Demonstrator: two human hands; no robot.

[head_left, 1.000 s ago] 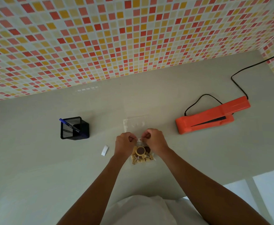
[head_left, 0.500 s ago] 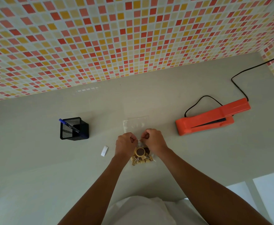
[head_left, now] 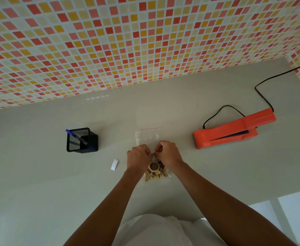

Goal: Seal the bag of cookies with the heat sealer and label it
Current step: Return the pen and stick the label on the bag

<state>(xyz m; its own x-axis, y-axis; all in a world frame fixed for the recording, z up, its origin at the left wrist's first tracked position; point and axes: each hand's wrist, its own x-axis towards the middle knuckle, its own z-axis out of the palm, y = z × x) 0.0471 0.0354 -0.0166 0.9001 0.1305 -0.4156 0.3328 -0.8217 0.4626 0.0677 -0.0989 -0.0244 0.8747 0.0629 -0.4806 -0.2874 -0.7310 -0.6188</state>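
Head view looks down on a pale grey table [head_left: 39,183] set against a wall of small red, orange and yellow tiles [head_left: 128,41]. Both hands meet near the middle of the table. The left hand [head_left: 139,157] and the right hand [head_left: 168,154] are curled nearly closed, thumbs and forefingers pinched together on the clear plastic of the bag of cookies [head_left: 155,172], at a point just far of the cookies. The fingertips of the two hands almost touch each other. The cookies sit bunched in the near end of the bag, between the two wrists: one round piece with a dark centre on top of a cluster of small tan pieces. The far, empty part of the bag lies flat on the table beyond the knuckles, its open edge pointing toward the wall.

To the right, well apart from the hands, the orange heat sealer [head_left: 232,129] rests on the table with its arm lowered, and a black cord [head_left: 262,96] runs from it toward the far right corner. To the left stands a black mesh pen holder [head_left: 82,141] with a blue pen [head_left: 76,136] leaning in it. A small white label [head_left: 114,164] lies on the table between the holder and the left hand.
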